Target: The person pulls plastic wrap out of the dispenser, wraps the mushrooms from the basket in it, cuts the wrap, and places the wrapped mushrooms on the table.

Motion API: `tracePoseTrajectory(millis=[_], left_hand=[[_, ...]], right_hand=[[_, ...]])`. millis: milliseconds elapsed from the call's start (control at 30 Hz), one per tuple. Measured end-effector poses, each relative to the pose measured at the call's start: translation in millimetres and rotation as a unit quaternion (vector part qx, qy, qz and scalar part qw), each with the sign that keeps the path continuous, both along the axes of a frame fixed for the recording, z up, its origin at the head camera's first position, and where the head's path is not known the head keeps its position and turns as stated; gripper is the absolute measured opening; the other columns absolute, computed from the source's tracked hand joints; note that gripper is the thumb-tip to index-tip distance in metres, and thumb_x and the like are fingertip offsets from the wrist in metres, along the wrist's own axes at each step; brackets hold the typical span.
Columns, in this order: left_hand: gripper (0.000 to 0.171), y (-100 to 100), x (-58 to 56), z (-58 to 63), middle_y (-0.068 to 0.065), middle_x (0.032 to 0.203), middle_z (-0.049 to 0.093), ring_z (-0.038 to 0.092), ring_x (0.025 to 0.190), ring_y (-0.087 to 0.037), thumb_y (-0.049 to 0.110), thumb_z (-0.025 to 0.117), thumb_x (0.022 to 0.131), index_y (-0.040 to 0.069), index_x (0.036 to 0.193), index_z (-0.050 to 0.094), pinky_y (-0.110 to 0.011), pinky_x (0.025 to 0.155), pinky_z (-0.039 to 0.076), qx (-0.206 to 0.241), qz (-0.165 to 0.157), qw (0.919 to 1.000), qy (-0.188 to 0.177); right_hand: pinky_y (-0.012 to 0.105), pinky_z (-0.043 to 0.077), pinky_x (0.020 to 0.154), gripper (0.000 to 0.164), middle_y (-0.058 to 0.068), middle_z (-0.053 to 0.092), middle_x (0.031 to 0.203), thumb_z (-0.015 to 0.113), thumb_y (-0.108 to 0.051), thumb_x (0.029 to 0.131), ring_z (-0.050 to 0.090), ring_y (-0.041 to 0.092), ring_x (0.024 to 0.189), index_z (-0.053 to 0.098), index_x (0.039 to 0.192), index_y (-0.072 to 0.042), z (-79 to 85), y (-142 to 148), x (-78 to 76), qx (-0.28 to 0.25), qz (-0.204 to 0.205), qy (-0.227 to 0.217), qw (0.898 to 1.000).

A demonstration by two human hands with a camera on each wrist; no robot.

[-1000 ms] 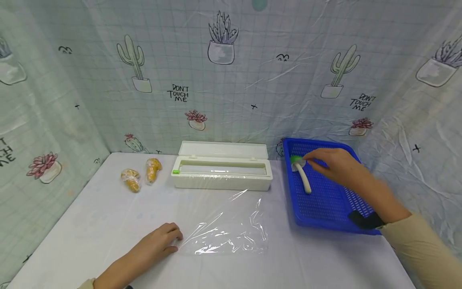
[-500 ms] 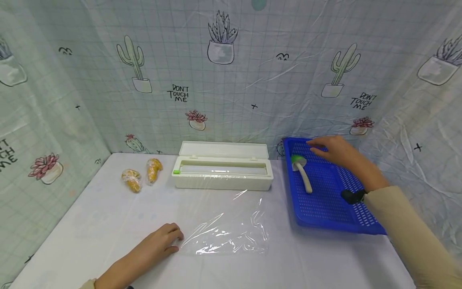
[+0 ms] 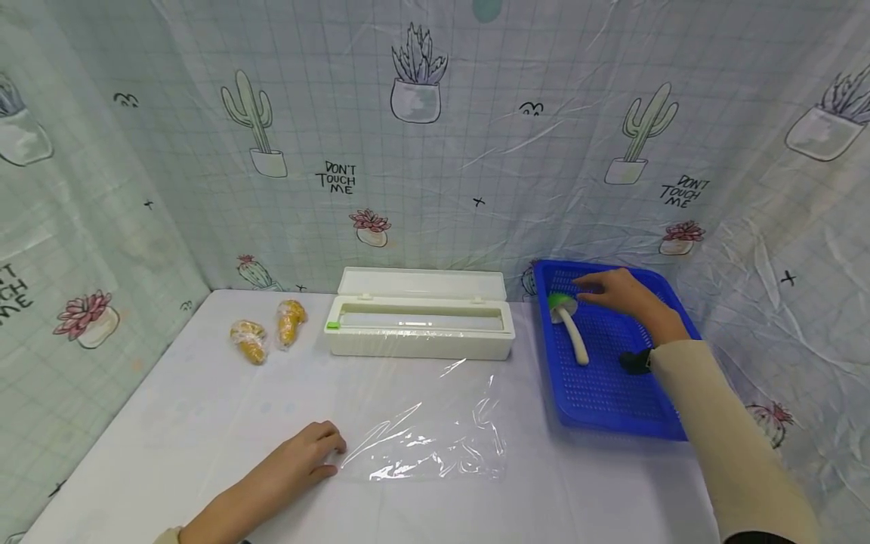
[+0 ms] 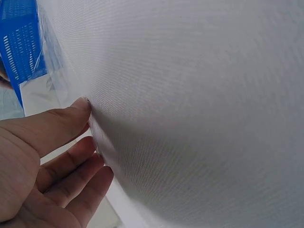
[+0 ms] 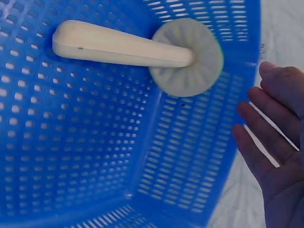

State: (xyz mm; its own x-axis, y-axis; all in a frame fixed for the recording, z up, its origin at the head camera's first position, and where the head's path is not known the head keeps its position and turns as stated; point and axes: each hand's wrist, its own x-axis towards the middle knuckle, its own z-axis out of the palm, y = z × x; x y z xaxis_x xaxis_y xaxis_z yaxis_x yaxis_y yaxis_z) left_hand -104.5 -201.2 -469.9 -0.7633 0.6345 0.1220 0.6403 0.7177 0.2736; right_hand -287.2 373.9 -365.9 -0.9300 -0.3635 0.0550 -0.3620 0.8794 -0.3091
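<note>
My right hand [image 3: 621, 293] hovers over the far part of the blue basket [image 3: 567, 412], its fingers loosely bent and holding nothing. Beside the fingertips lies a mushroom [image 3: 574, 332] with a green cap and a long pale stem. The right wrist view shows the mushroom's underside and stem [image 5: 123, 47], with my hand [image 5: 280, 123] apart from it near the basket wall. On the left, my left hand [image 3: 302, 457] rests its fingertips on the white table, right at the edge of a sheet of clear plastic wrap [image 3: 428, 438]. Thumb and fingers are spread apart in the left wrist view.
A cream wrap dispenser [image 3: 421, 344] with its lid raised stands at the back middle, the clear sheet running out of its front. Two wrapped yellow pieces [image 3: 250, 341] lie at the back left. A patterned cloth [image 3: 435, 189] hangs behind and around the table.
My right hand has drawn back from the mushroom's cap toward the far rim, then come slightly lower, with the forearm swinging left. The mushroom and my left hand stay in place.
</note>
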Motion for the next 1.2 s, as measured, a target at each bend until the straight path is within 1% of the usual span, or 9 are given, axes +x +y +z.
tracePoseTrajectory(millis=[100, 300, 467, 600, 767, 900, 1000, 1133, 1200], left_hand=[[0.024, 0, 0.1, -0.1, 0.006, 0.107, 0.061, 0.060, 0.097, -0.015, 0.010, 0.084, 0.082, 0.014, 0.100, 0.069, -0.029, 0.080, 0.057, 0.001, -0.002, 1.0000, -0.001], [0.024, 0, -0.4, 0.9, 0.006, 0.107, 0.061, 0.060, 0.097, -0.015, 0.010, 0.084, 0.082, 0.015, 0.100, 0.069, -0.029, 0.079, 0.057, 0.004, -0.004, 1.0000, 0.007], [0.024, 1, -0.9, 1.6, 0.006, 0.107, 0.061, 0.060, 0.096, -0.014, 0.009, 0.084, 0.082, 0.014, 0.101, 0.070, -0.029, 0.079, 0.057, 0.003, -0.001, 1.0000, 0.008], [0.023, 2, -0.9, 1.1, 0.006, 0.107, 0.061, 0.060, 0.097, -0.015, 0.010, 0.083, 0.082, 0.014, 0.101, 0.070, -0.030, 0.080, 0.057, 0.002, 0.001, 1.0000, 0.003], [0.025, 1, -1.5, -0.4, 0.005, 0.106, 0.061, 0.061, 0.096, -0.015, 0.009, 0.084, 0.081, 0.015, 0.100, 0.070, -0.029, 0.079, 0.057, 0.006, -0.003, 0.9998, 0.017], [0.025, 1, -0.9, -0.5, 0.005, 0.106, 0.062, 0.061, 0.097, -0.016, 0.009, 0.085, 0.081, 0.014, 0.100, 0.069, -0.029, 0.080, 0.057, 0.007, -0.003, 0.9998, 0.021], [0.025, 0, 0.4, -0.3, 0.004, 0.106, 0.061, 0.061, 0.097, -0.017, 0.009, 0.085, 0.080, 0.014, 0.099, 0.069, -0.030, 0.080, 0.058, 0.005, -0.002, 0.9998, 0.020], [0.024, 0, 2.0, -0.4, 0.005, 0.105, 0.060, 0.061, 0.096, -0.016, 0.010, 0.085, 0.080, 0.013, 0.099, 0.069, -0.030, 0.079, 0.058, 0.007, -0.004, 0.9997, 0.025], [0.024, 0, 2.3, -0.1, 0.005, 0.105, 0.060, 0.061, 0.096, -0.016, 0.010, 0.085, 0.081, 0.013, 0.098, 0.069, -0.030, 0.080, 0.058, 0.009, -0.003, 0.9996, 0.025]], right_hand=[[0.060, 0.049, 0.098, 0.040, 0.027, 0.065, 0.128, 0.066, -0.016, 0.100, 0.062, 0.047, 0.116, 0.063, 0.133, 0.004, -7.0, 1, -2.8, -0.007, -0.021, -0.015, 1.000], [0.062, 0.043, 0.105, 0.046, 0.030, 0.061, 0.133, 0.067, -0.017, 0.099, 0.056, 0.049, 0.124, 0.057, 0.137, 0.008, -19.7, 5, -6.7, -0.017, -0.035, -0.036, 0.999], [0.066, 0.036, 0.109, 0.059, 0.031, 0.053, 0.142, 0.067, -0.030, 0.100, 0.046, 0.052, 0.133, 0.051, 0.144, 0.006, -25.6, 4, -4.2, -0.019, -0.061, -0.073, 0.995], [0.068, 0.036, 0.108, 0.057, 0.030, 0.054, 0.141, 0.067, -0.033, 0.100, 0.045, 0.054, 0.132, 0.055, 0.142, 0.002, -29.3, 3, -4.7, -0.026, -0.068, -0.084, 0.994], [0.069, 0.037, 0.107, 0.052, 0.031, 0.056, 0.138, 0.067, -0.033, 0.100, 0.046, 0.055, 0.131, 0.059, 0.139, 0.001, -32.1, 3, -6.8, -0.044, -0.077, -0.084, 0.993], [0.067, 0.040, 0.106, 0.052, 0.032, 0.055, 0.139, 0.062, -0.034, 0.103, 0.048, 0.053, 0.130, 0.058, 0.139, 0.004, -36.1, 0, -7.8, -0.068, -0.086, -0.084, 0.990], [0.061, 0.048, 0.101, 0.056, 0.034, 0.053, 0.139, 0.058, -0.037, 0.105, 0.054, 0.051, 0.124, 0.053, 0.140, 0.007, -38.7, -8, -8.1, -0.115, -0.107, -0.118, 0.980], [0.053, 0.057, 0.091, 0.062, 0.037, 0.044, 0.142, 0.056, -0.040, 0.105, 0.057, 0.051, 0.120, 0.039, 0.143, 0.007, -42.0, -17, -11.1, -0.193, -0.154, -0.190, 0.950], [0.050, 0.059, 0.087, 0.064, 0.037, 0.040, 0.145, 0.058, -0.039, 0.104, 0.056, 0.051, 0.122, 0.035, 0.145, 0.005, -44.5, -18, -15.5, -0.213, -0.169, -0.208, 0.939]])
